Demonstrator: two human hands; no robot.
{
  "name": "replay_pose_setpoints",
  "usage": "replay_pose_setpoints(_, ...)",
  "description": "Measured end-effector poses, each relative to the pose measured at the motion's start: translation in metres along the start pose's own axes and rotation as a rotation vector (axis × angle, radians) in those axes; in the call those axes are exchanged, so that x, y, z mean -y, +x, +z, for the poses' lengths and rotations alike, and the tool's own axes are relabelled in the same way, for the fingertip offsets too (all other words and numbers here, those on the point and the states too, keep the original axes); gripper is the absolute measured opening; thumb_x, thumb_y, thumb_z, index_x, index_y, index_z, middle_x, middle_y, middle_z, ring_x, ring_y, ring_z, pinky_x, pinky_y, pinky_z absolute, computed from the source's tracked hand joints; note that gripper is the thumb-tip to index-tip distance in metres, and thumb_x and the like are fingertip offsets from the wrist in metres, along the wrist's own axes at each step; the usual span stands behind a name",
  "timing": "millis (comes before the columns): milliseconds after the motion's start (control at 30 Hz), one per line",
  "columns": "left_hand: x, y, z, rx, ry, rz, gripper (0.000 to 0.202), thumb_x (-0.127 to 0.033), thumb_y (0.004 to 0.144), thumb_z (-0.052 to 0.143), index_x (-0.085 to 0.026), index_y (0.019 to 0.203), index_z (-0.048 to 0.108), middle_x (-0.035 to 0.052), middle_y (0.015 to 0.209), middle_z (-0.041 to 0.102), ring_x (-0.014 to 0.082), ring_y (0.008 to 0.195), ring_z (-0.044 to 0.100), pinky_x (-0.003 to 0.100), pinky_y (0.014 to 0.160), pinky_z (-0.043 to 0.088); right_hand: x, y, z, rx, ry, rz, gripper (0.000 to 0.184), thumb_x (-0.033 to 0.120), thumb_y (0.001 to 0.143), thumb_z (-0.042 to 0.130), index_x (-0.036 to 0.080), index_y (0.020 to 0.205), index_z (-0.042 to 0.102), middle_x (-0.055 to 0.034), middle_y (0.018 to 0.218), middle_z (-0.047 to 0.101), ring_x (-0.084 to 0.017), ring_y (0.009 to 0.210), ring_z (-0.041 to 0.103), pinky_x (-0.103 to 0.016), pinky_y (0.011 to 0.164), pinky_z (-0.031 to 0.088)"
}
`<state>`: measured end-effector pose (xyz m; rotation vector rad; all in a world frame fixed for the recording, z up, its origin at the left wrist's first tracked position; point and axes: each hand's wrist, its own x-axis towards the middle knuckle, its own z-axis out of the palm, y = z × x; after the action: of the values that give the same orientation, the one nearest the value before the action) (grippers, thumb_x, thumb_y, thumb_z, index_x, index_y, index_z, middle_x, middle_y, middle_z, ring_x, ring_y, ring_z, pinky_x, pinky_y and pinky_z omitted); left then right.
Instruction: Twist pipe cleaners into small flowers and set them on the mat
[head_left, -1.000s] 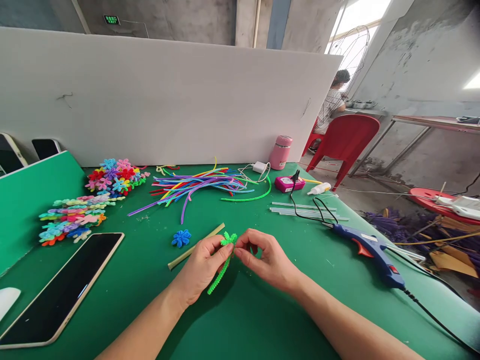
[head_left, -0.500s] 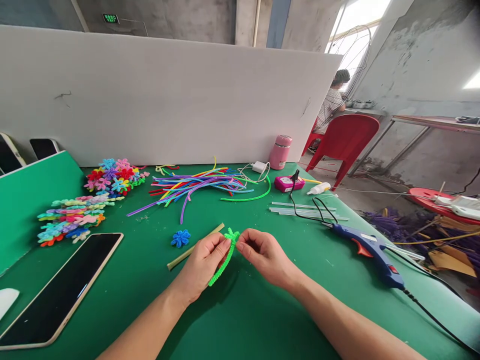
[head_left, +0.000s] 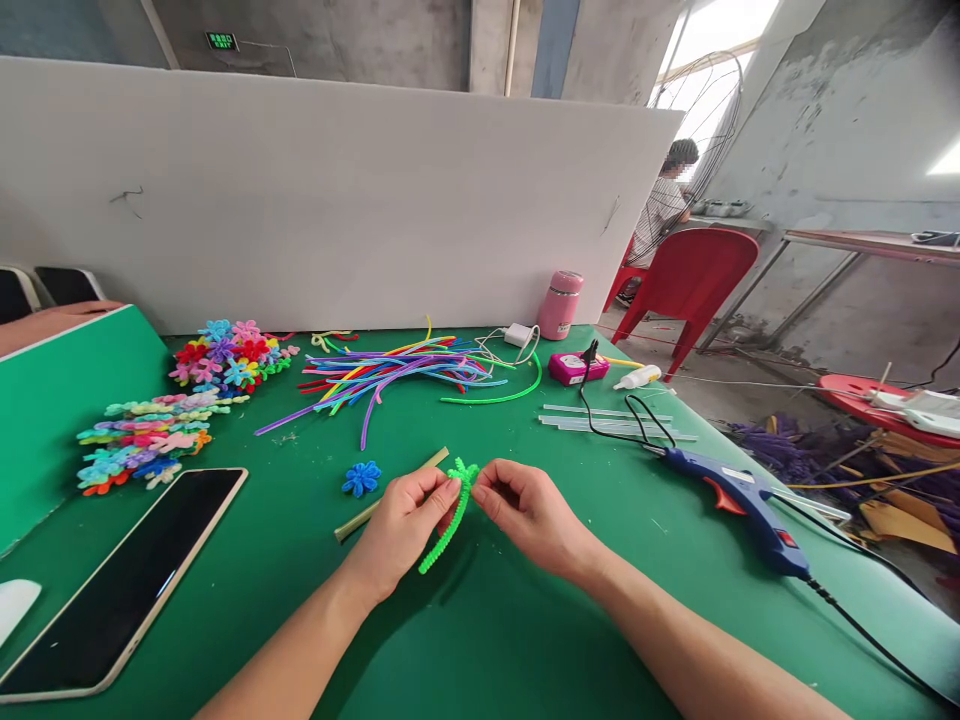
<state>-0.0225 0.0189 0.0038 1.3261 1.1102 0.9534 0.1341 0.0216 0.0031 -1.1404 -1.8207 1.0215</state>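
Note:
Both my hands meet over the green table (head_left: pixel 495 620), pinching a bright green pipe cleaner (head_left: pixel 448 525). Its top end is bent into small loops; its tail hangs down toward me. My left hand (head_left: pixel 405 525) grips it from the left with thumb and fingers closed. My right hand (head_left: pixel 525 515) pinches the looped top from the right. A tan stick (head_left: pixel 390 495) lies on the table just behind my left hand. A finished blue pipe-cleaner flower (head_left: pixel 362 477) lies a little further left.
A heap of coloured pipe cleaners (head_left: pixel 405 375) and piles of finished flowers (head_left: pixel 180 410) lie at the back left. A phone (head_left: pixel 120 580) rests at the left. A blue glue gun (head_left: pixel 739 500) with cord and glue sticks (head_left: pixel 607 420) lies at the right. A person sits beyond a red chair (head_left: pixel 694 270).
The green pipe cleaner's tail has swung slightly between my fingers; my hands stay in nearly the same place. At the far left edge an arm has come in over the phones.

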Motion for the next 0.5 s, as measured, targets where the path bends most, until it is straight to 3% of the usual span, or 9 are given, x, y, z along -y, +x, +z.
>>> replay_pose_setpoints(167,-0.0052,0.0020,-0.0062,0.102,-0.069,-0.006,0.033,-0.040,0.077,0.051,-0.017,0.053,0.047,-0.0019,0.053,0.041,0.0123,0.055,0.037,0.025,0.054,0.029,0.0010,-0.0013,0.0007,0.025,-0.051,-0.025,0.017,0.023,0.078,0.045,0.016,0.063,0.047,0.0033,0.056,0.042,-0.008,0.052,0.035,-0.019,0.045,0.027)
replay_pose_setpoints(333,-0.0043,0.0012,-0.0043,0.103,-0.017,-0.047,0.029,-0.038,0.072,0.058,-0.017,0.055,0.050,-0.0047,0.050,0.037,0.0101,0.049,0.031,0.023,0.049,0.022,0.0020,-0.0019,0.0015,0.020,-0.094,-0.060,0.016,0.023,0.078,0.046,0.016,0.063,0.049,0.0032,0.055,0.045,-0.008,0.052,0.037,-0.019,0.046,0.028)
replay_pose_setpoints(500,0.0019,0.0014,-0.0004,0.083,-0.177,-0.075,0.024,-0.037,0.070,0.061,-0.017,0.060,0.053,-0.0055,0.051,0.036,0.0091,0.049,0.032,0.022,0.047,0.021,0.0015,-0.0025,0.0009,-0.012,-0.120,-0.109,0.014,0.021,0.080,0.046,0.016,0.069,0.053,0.0014,0.060,0.050,-0.009,0.056,0.043,-0.020,0.050,0.035)
